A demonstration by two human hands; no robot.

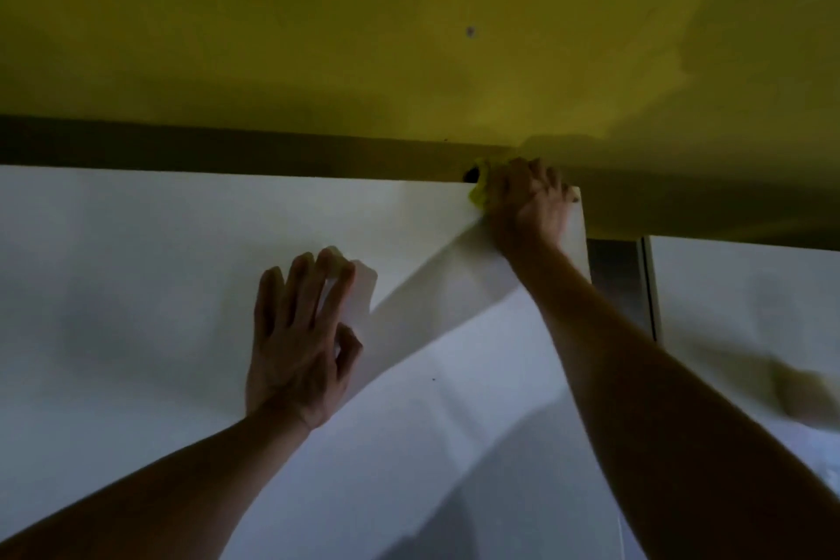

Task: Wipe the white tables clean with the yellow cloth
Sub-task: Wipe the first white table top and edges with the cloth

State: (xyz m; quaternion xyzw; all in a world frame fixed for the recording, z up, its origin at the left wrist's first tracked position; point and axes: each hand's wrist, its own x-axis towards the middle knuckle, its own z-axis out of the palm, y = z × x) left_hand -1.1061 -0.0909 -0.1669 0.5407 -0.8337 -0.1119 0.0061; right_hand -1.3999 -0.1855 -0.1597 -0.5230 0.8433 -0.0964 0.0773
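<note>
A white table [159, 268] fills the lower part of the view, its far edge against a yellow wall. My right hand [529, 202] is at the table's far right corner and grips a bunched yellow cloth [479, 191], most of which is hidden under the fingers. My left hand [300, 341] rests flat on the table's middle with its fingers spread and straight, holding nothing.
The yellow wall [409, 36] rises right behind the table, with a dark gap along the far edge. A second white table [745, 286] stands to the right, parted from the first by a narrow grey gap [618, 277].
</note>
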